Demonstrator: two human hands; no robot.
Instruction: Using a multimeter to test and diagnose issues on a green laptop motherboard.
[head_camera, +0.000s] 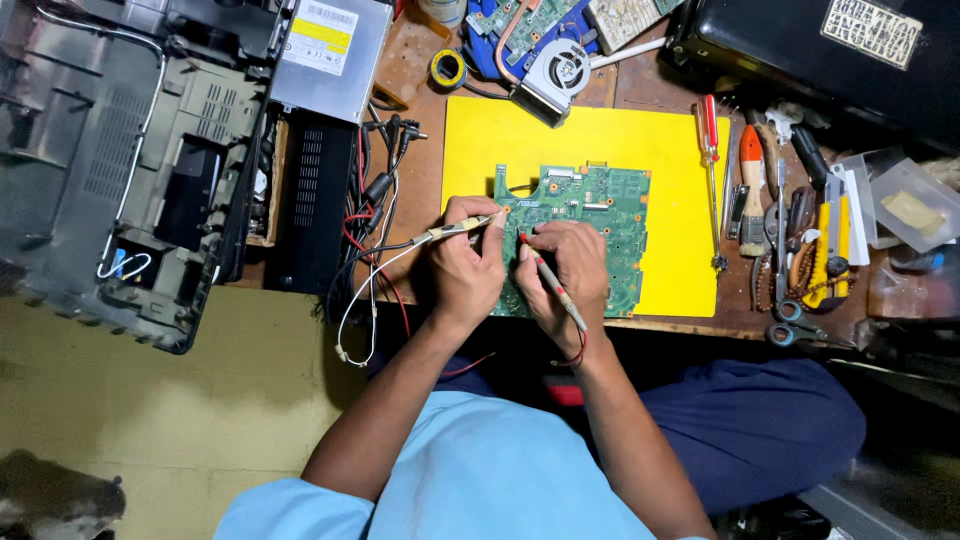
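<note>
Left hand (468, 265) pinches a pale test probe (458, 229), right hand (565, 268) grips a red probe (552, 283), both hiding the green motherboard's (600, 215) lower-left part.

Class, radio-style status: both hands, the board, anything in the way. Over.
Left hand grips pale probe, tip on green board. Right hand grips red probe, tip on board. Board flat on yellow mat. Nothing blocks it.

The circuit board (585, 225) is matt green laminate dotted with shiny metal solder points. It lies on a smooth yellow plastic mat (680, 150) over a worn brown wooden worktop (420, 180). The screwdriver (709, 135) has a glossy red plastic handle and a metal shaft.
</note>
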